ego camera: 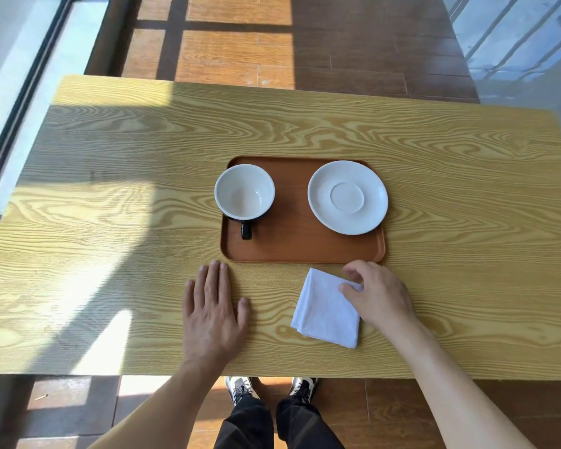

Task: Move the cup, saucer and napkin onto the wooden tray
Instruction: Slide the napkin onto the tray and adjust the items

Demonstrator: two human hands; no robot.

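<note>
The wooden tray (302, 244) lies in the middle of the table. On its left part stands the cup (244, 192), white inside, black outside, handle pointing toward me. The white saucer (347, 197) rests on the tray's right part, its edge reaching past the tray rim. A folded white napkin (324, 311) lies on the table just in front of the tray. My right hand (378, 296) pinches the napkin's far right corner between thumb and fingers. My left hand (212, 306) lies flat on the table, palm down, left of the napkin and below the tray's near left corner.
The light wood table (110, 189) stands on a brown tiled floor. A window frame (20, 102) runs along the left side. The table's near edge is close to my legs and shoes (269, 388).
</note>
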